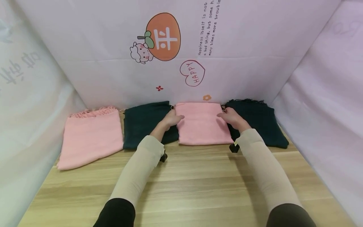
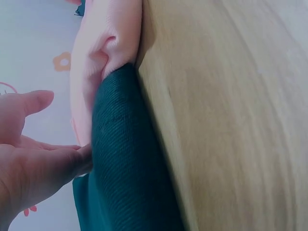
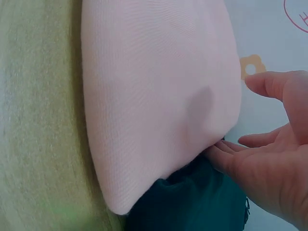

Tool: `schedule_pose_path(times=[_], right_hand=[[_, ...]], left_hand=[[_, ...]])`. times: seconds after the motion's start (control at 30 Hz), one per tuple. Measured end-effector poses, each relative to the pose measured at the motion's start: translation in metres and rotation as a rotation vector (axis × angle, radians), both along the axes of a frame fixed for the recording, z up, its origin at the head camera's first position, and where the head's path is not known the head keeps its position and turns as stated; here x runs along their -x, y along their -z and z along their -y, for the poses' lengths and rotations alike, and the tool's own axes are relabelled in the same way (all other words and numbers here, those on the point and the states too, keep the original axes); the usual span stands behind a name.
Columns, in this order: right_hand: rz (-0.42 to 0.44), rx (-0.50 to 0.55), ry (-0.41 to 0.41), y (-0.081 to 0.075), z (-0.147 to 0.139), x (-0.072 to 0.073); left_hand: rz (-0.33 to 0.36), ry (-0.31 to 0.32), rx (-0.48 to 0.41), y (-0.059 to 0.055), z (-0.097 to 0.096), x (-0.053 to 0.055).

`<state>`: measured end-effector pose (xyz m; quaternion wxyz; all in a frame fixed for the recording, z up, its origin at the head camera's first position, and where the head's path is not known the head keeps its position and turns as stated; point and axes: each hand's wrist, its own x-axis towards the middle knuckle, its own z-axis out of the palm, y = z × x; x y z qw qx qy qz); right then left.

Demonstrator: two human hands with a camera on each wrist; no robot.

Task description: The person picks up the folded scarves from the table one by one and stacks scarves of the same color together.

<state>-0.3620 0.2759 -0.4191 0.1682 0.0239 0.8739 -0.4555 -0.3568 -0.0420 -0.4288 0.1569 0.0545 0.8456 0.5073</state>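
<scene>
A folded pink scarf (image 1: 202,126) lies on the wooden table between two dark green ones. My left hand (image 1: 171,119) is at its left edge, over the left green scarf (image 1: 146,127). In the left wrist view, those fingertips (image 2: 85,156) reach in where pink and green cloth meet, thumb raised apart. At the opposite edge is my right hand (image 1: 232,118), beside the right green scarf (image 1: 256,123). The right wrist view shows its fingers (image 3: 226,153) tucked in at the pink scarf's edge, tips partly hidden, thumb spread away from the cloth.
Another folded pink scarf (image 1: 92,137), with a fringe along its back edge, lies at the far left. White printed cloth (image 1: 113,78) rises behind the row and along both sides. Bare wooden tabletop (image 1: 198,183) stretches in front of the scarves.
</scene>
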Motion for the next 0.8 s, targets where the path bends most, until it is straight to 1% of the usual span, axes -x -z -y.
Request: schedule_pose_path(times=[0.07,0.17,0.3,0.4,0.5,0.7,0.8], right_hand=[[0.019,0.011,0.005,0.001,0.000,-0.001],[0.039,0.032,0.011,0.001,0.002,-0.002],[0.070,0.115,0.039,0.001,0.006,-0.002],[0.101,0.178,0.068,0.001,0.009,-0.001],[0.129,0.214,0.083,0.003,0.012,0.001],[0.165,0.252,0.112,0.007,0.012,0.005],[0.176,0.257,0.124,0.010,0.011,0.006]], left_hand=[[0.029,-0.019,0.007,0.001,-0.001,0.000],[0.045,-0.032,-0.021,0.003,-0.002,0.000],[0.055,-0.032,-0.105,0.007,-0.005,0.004],[0.087,-0.029,-0.170,0.009,-0.006,0.005],[0.113,-0.031,-0.210,0.009,-0.007,0.005],[0.119,-0.019,-0.217,0.009,-0.007,0.006],[0.137,-0.006,-0.227,0.011,-0.008,0.008]])
